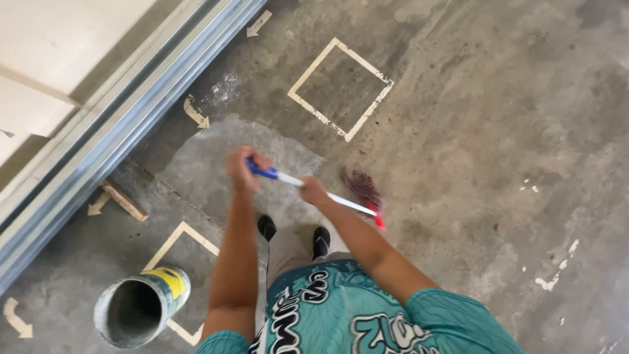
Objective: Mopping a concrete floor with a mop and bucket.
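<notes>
2 hands (246, 169) (314, 191) grip 1 broom (363, 190); 1 bucket (141, 307) nearby

The broom (327, 193) at mid-frame has a white handle with a blue grip end, a red collar and dark reddish bristles. The concrete floor (498, 131) is mottled grey, marked with cream painted squares (341, 88) and arrows. At lower left, the bucket (141, 305) is grey with a yellow patch. The shirt (367, 314) along the bottom edge is teal, patterned black and white.
</notes>
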